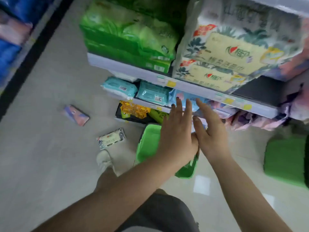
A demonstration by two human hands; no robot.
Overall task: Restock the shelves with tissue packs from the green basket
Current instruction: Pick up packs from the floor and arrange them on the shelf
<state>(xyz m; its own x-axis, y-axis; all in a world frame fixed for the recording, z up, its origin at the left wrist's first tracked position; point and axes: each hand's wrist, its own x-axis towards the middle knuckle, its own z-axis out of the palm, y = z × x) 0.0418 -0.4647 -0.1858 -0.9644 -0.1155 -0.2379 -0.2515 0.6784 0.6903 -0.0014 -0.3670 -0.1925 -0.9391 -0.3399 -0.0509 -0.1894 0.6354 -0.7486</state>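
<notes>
My left hand (177,129) and my right hand (209,129) reach side by side toward the middle shelf (230,102), fingers straight. Their fingertips touch a light blue tissue pack (192,101) lying on the lower shelf behind the shelf edge. Neither hand curls around it. The green basket (150,141) stands on the floor right under my hands, which hide most of it. Two teal wipe packs (153,95) lie on the same shelf to the left of the blue one.
Two packs lie loose on the floor: a pink-blue one (76,115) and a white one (111,138). Green bundles (128,36) and cream floral bundles (234,52) fill the upper shelf. A second green object (286,159) sits at right. My shoe (105,160) is beside the basket.
</notes>
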